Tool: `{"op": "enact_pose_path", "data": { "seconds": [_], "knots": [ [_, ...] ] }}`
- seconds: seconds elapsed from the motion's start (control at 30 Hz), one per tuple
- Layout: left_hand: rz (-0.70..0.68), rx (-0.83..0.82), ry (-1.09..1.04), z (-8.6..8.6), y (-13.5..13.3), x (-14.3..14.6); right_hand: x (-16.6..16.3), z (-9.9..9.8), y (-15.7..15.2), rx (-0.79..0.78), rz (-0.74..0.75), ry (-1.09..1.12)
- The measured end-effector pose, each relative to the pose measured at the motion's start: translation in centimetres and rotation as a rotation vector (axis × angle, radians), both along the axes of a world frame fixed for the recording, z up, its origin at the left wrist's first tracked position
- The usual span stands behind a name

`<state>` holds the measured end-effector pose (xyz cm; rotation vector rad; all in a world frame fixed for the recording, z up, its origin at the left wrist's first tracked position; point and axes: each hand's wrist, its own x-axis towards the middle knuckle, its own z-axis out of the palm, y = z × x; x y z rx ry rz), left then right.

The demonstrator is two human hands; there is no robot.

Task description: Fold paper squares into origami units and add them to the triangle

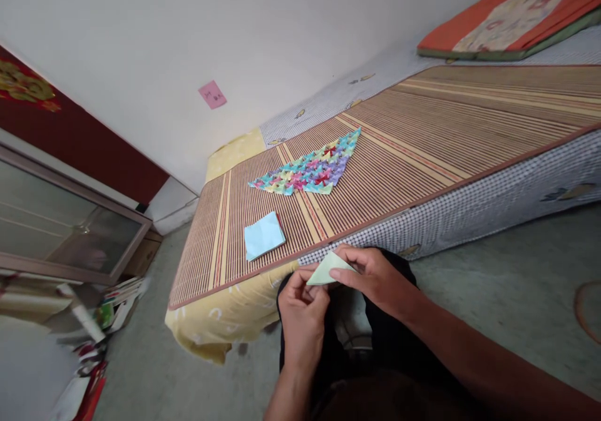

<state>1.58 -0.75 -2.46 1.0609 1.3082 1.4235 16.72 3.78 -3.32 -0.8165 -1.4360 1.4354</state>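
A pale green folded paper triangle sits between both my hands, just in front of the bed's edge and above my lap. My left hand pinches its lower left corner with closed fingers. My right hand holds its right side, thumb and fingers pressed on the paper. On the bamboo mat lies a stack of light blue square papers, close to my hands. Farther back on the mat rests a multicoloured triangular piece of joined folded papers.
The bed has a checked sheet and a yellow cover at its near end. Orange and green folded bedding lies at the far right. A glass-fronted cabinet and scattered clutter stand at the left. A pink note sticks to the wall.
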Motion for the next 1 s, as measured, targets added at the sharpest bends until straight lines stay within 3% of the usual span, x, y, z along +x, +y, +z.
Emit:
{"op": "enact_pose_path", "data": {
  "seconds": [0.27,0.43,0.53,0.63,0.8,1.0],
  "knots": [
    [-0.026,0.227,0.310,0.9,-0.7,-0.9,-0.5,-0.3,-0.3,-0.125,0.102,-0.004],
    [0.086,0.170,0.035,1.0,-1.2,-0.7,-0.7,0.5,-1.1,0.085,-0.083,-0.096],
    [0.077,0.037,-0.112,0.7,-1.3,-0.5,-0.8,0.6,-1.3,0.214,-0.184,-0.133],
    [0.001,-0.055,-0.014,0.6,-1.2,-0.5,-1.1,0.5,-1.4,0.314,-0.226,-0.162],
    [0.005,-0.070,0.012,0.7,-0.9,-0.5,-1.1,0.5,-1.2,0.415,-0.255,-0.216],
    [0.016,-0.069,0.047,1.6,-0.8,-0.2,-1.0,0.8,-1.2,0.367,-0.221,-0.277]
  ]
}}
